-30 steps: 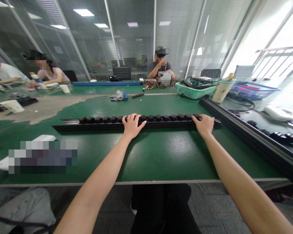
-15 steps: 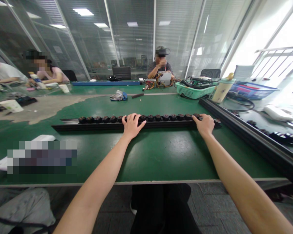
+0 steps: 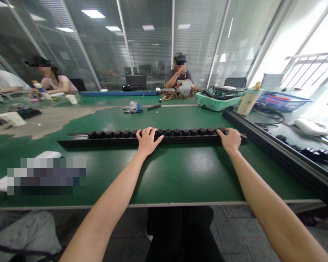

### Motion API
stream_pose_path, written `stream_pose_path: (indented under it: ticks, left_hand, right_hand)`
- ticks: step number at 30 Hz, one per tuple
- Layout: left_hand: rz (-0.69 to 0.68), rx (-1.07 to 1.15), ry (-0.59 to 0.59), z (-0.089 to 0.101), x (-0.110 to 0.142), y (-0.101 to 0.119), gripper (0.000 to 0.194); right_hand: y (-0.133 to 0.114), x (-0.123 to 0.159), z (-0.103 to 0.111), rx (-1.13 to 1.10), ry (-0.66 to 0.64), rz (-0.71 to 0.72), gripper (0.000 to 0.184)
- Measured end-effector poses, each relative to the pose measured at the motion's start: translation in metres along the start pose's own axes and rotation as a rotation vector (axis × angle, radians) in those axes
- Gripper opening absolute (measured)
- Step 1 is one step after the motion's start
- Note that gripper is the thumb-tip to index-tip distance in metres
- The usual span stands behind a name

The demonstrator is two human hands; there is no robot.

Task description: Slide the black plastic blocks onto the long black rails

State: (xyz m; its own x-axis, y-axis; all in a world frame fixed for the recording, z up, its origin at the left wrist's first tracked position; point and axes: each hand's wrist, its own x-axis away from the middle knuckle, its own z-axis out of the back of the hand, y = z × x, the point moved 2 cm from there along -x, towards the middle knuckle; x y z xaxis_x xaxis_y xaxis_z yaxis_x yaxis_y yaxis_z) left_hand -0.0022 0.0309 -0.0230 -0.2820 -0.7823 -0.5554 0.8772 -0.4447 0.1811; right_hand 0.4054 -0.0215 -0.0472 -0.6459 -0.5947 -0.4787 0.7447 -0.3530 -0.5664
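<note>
Black rail (image 3: 106, 143) — left hand (image 3: 147, 140), right hand (image 3: 229, 140) atop

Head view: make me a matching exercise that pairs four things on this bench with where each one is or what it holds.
Things:
1. Left hand
2. Right hand
3. Green plastic basket
4. Crumpled blue-and-white cloth

Places or states:
A. On the right end of the black rail
B. Holding dark cables
C. On the rail, near its middle
D. Lying on the green mat beyond the rail

Pairs: 1-C, 2-A, 3-B, 4-D
</note>
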Motion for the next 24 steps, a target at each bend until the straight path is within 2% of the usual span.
stream_pose_path:
  ticks: [12, 24]
  left_hand:
    - [-0.015, 0.005, 0.013, -0.002, 0.000, -0.002, 0.046]
    - [-0.013, 0.014, 0.011, -0.003, 0.000, -0.003, 0.047]
  right_hand:
    - [0.002, 0.001, 0.010, -0.097, -0.007, -0.121, 0.043]
    - [0.007, -0.003, 0.011, -0.136, 0.010, -0.148, 0.036]
